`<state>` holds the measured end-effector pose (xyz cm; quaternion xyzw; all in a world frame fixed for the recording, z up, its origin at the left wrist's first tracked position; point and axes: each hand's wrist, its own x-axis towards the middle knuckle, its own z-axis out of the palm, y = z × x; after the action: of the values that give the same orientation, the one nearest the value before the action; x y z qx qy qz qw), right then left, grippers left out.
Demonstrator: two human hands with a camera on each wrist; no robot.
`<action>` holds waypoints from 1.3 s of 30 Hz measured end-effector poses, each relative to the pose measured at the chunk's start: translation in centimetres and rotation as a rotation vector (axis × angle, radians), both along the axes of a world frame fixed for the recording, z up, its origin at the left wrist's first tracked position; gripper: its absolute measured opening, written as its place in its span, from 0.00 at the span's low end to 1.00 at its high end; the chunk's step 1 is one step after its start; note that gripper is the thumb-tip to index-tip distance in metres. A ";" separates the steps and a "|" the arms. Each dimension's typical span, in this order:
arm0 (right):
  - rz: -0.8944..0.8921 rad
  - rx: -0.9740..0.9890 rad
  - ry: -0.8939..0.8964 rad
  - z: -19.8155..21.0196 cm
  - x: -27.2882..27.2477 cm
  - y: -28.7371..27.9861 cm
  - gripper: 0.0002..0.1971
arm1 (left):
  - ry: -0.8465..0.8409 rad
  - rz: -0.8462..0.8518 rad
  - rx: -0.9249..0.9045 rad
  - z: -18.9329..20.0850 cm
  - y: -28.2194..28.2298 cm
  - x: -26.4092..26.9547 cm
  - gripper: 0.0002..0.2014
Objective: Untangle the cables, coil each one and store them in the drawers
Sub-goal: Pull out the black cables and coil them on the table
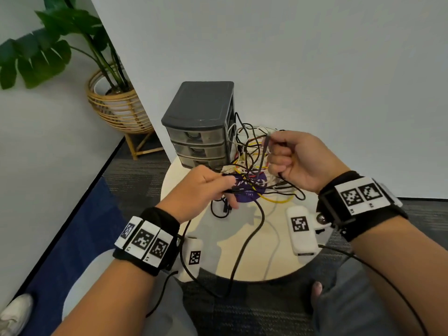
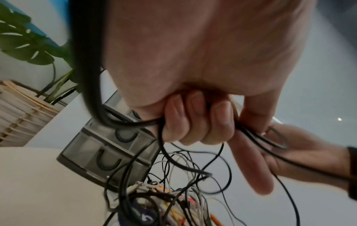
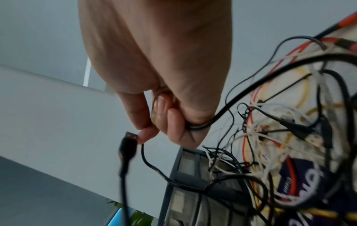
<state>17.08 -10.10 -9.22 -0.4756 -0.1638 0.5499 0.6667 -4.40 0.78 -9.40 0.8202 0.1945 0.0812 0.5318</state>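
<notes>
A tangle of black, white, yellow and red cables (image 1: 252,166) lies on the round pale table (image 1: 257,251), right of the grey three-drawer unit (image 1: 201,132). My left hand (image 1: 206,187) is raised over the table, fingers curled round black cables (image 2: 146,122). My right hand (image 1: 295,161) is held higher, fist closed on a black cable (image 3: 222,113) whose USB plug (image 3: 129,139) hangs beside the fingertips. In the head view that plug (image 1: 266,139) points up. All three drawers look closed; coiled cables show through their fronts.
A purple round disc (image 1: 249,190) lies under the tangle. One long black cable (image 1: 244,246) runs off the table's front edge toward my lap. A potted plant in a wicker stand (image 1: 118,105) is at back left, a white wall behind the table.
</notes>
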 end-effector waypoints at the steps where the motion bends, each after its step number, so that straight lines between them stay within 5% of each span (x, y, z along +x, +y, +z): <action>1: -0.009 0.013 -0.048 0.5 0.2 -0.1 0.18 | 0.043 -0.022 0.086 -0.5 0.1 0.0 0.23; 8: -0.001 0.125 -0.331 4.5 0.2 -1.0 0.14 | 0.036 0.054 0.349 -2.1 0.4 1.1 0.01; 13: -0.001 0.238 -0.434 7.0 -1.0 -1.2 0.14 | 0.144 0.120 0.449 -3.2 0.7 1.5 0.14; 21: -0.187 0.451 -0.483 12.6 -0.9 -1.1 0.11 | 0.156 0.130 0.529 -5.0 0.6 2.1 0.05; 26: -0.253 0.515 -0.490 14.2 -1.0 -1.5 0.11 | 0.172 0.151 0.546 -4.8 0.4 1.8 0.18; 31: -0.289 0.433 -0.400 12.2 -0.2 -1.8 0.11 | 0.115 0.176 0.484 -2.4 1.0 1.2 0.22; 39: -0.189 0.146 -0.249 3.6 -0.9 -1.6 0.14 | -0.112 0.175 0.476 6.4 3.0 -0.6 0.18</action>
<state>16.17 -11.65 -5.63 -0.5034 -0.2391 0.4083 0.7230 -4.99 3.76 -3.01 0.8966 0.2102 0.2159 0.3245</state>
